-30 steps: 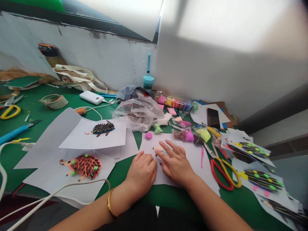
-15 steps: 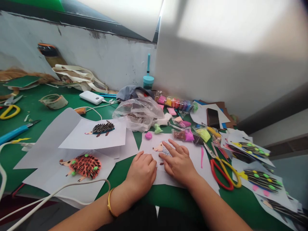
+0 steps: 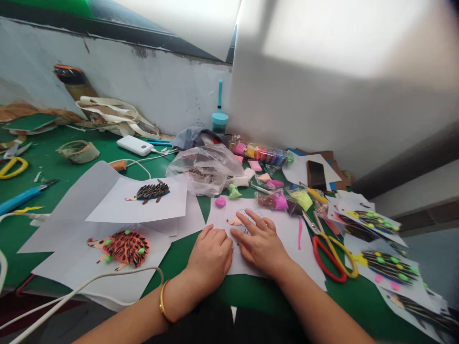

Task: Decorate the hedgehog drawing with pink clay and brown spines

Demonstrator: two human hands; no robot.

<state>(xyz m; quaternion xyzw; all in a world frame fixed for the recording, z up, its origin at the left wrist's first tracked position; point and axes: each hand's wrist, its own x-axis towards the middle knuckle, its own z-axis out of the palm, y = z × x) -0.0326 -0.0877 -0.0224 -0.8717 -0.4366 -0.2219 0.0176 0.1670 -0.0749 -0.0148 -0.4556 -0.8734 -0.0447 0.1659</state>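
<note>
A sheet of white paper [image 3: 287, 239] bears a hedgehog figure [image 3: 234, 220] with a pale clay face and a blue-patterned body. My right hand [image 3: 260, 239] lies palm down over its body with the fingers spread, covering most of it. At the sheet's left edge rests my left hand [image 3: 211, 251], fingers curled under; whatever is beneath them is hidden. A pink clay lump [image 3: 220, 201] sits at the sheet's top left corner. On the right part of the paper lies a thin pink tool [image 3: 300, 233].
Scissors [image 3: 333, 255] with red and yellow handles lie right of the sheet. Finished hedgehog pictures [image 3: 124, 248] are on both sides. Behind are a plastic bag of seeds [image 3: 204, 169], clay packets [image 3: 274, 199] and a phone [image 3: 316, 175]. A white cable [image 3: 89, 282] crosses the left.
My right hand has slid slightly left over the hedgehog's body, its fingers still spread. My left hand stays at the paper's edge. The whole view has shifted a little.
</note>
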